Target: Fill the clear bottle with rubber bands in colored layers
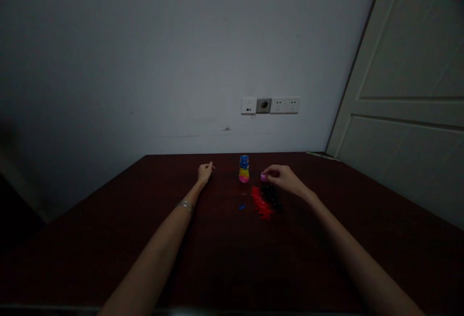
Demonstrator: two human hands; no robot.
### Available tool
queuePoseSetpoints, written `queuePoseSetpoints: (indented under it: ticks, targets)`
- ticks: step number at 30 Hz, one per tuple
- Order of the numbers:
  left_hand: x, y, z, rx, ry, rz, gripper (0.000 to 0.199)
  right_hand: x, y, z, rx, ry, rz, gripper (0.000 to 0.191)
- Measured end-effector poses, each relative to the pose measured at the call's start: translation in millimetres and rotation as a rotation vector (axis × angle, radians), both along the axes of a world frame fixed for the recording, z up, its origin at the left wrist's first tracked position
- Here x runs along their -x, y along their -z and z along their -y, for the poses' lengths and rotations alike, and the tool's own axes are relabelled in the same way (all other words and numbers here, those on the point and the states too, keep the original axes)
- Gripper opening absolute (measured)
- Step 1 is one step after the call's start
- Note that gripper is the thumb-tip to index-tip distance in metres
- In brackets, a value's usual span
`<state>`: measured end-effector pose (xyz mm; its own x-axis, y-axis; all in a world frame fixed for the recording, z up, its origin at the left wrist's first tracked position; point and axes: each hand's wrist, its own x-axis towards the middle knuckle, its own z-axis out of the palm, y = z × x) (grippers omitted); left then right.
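Note:
My right hand [283, 177] pinches a small pink cap [263, 177] with thumb and fingertips, low over the table. Just to its left stands an upright clear jar [244, 169] with no lid on, filled in layers of pink, yellow and blue small pieces. My left hand [205, 171] rests on the table left of the jar, fingers curled in and nothing visible in them. Below my right hand lie a pile of red small pieces [261, 204] and, beside it, a pile of black ones [271, 195]. A few blue pieces [241, 207] lie apart, left of the red pile.
The dark red-brown table [217, 258] runs back to a pale wall [163, 64]. Wall sockets and switches [284, 105] sit above its rear edge. A panelled white door [409, 89] rises on the right. The light is dim.

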<state>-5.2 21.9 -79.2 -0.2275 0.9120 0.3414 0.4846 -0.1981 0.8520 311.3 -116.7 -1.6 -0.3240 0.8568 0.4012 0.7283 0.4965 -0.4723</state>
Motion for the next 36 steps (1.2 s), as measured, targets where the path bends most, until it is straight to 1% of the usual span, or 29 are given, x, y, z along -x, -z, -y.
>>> queuePoseSetpoints:
  ticks: [2, 3, 5, 8, 13, 16, 21, 30, 36]
  targets:
    - [0, 0.5, 1, -0.001, 0.001, -0.007, 0.044, 29, -4.9, 15, 0.094, -0.15, 0.098, 0.023]
    - [0, 0.7, 2, -0.001, 0.003, -0.011, 0.044, 42, -4.4, 22, 0.11, -0.209, 0.152, 0.023]
    - [-1, 0.6, 3, 0.004, 0.013, -0.019, 0.044, 61, 0.1, 32, 0.129, -0.262, 0.234, 0.027]
    - [-2, -0.6, 5, 0.005, 0.024, -0.022, 0.045, 74, 7.9, 36, 0.107, -0.286, 0.302, 0.031]
    - [-2, -2.1, 7, 0.002, 0.026, -0.02, 0.043, 77, 12.1, 30, 0.109, -0.317, 0.374, 0.034]
    - [-1, -2.1, 8, 0.001, 0.032, -0.019, 0.042, 76, 15.6, 26, 0.131, -0.292, 0.392, 0.033]
    - [-2, -2.7, 7, 0.015, 0.023, -0.035, 0.041, 74, 23.4, 21, 0.132, -0.262, 0.41, 0.028]
    - [0, -0.5, 6, 0.004, 0.034, -0.038, 0.043, 75, 24.9, 16, 0.133, -0.291, 0.431, 0.011]
    - [-1, 0.0, 4, 0.006, 0.04, -0.017, 0.044, 76, 27.9, 17, 0.144, -0.31, 0.431, 0.013]
